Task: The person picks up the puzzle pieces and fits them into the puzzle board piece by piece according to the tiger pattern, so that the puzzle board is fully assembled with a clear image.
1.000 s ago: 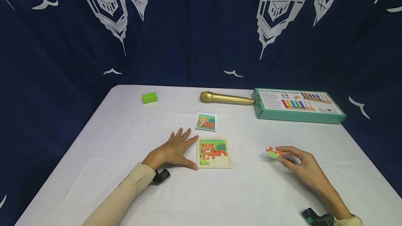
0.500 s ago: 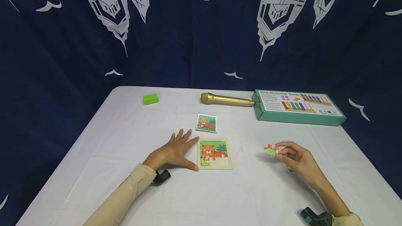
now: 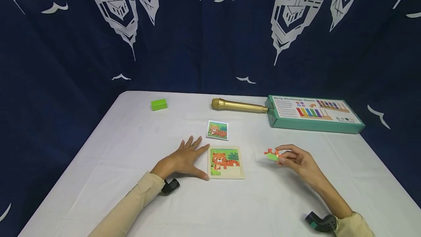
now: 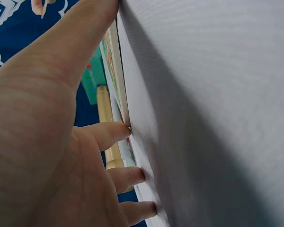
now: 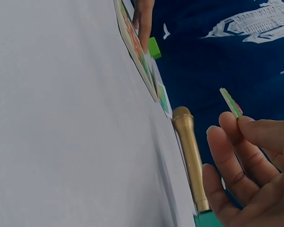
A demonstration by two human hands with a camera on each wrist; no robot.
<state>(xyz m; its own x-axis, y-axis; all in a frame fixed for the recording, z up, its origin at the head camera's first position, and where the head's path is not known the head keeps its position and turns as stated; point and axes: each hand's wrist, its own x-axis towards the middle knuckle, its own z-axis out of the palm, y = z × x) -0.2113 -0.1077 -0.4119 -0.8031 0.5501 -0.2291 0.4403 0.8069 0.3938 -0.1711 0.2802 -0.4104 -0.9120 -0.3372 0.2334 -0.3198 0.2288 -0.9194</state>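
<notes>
A square wooden tiger puzzle board (image 3: pixel 225 173) lies flat mid-table, with bare wood showing at its lower right. My left hand (image 3: pixel 184 159) is spread flat beside it, thumb and forefinger touching its left edge. To the right, above the table, my right hand (image 3: pixel 300 162) pinches a red and green puzzle piece (image 3: pixel 272 155) between thumb and forefinger. In the right wrist view the puzzle piece (image 5: pixel 232 102) appears edge-on at the fingertips, the other fingers loosely bent. Behind the board lies a small tiger picture card (image 3: pixel 217 130).
A gold microphone (image 3: pixel 239 105) lies at the back, its end against a green game box (image 3: pixel 315 115) at the back right. At the back left sits a bright green block (image 3: pixel 159 104). A dark blue printed cloth (image 3: pixel 200 46) hangs behind the white table (image 3: pixel 108 156).
My right hand has moved left toward the board, carrying the puzzle piece. The left hand stays at the board's edge. The whole view has shifted slightly.
</notes>
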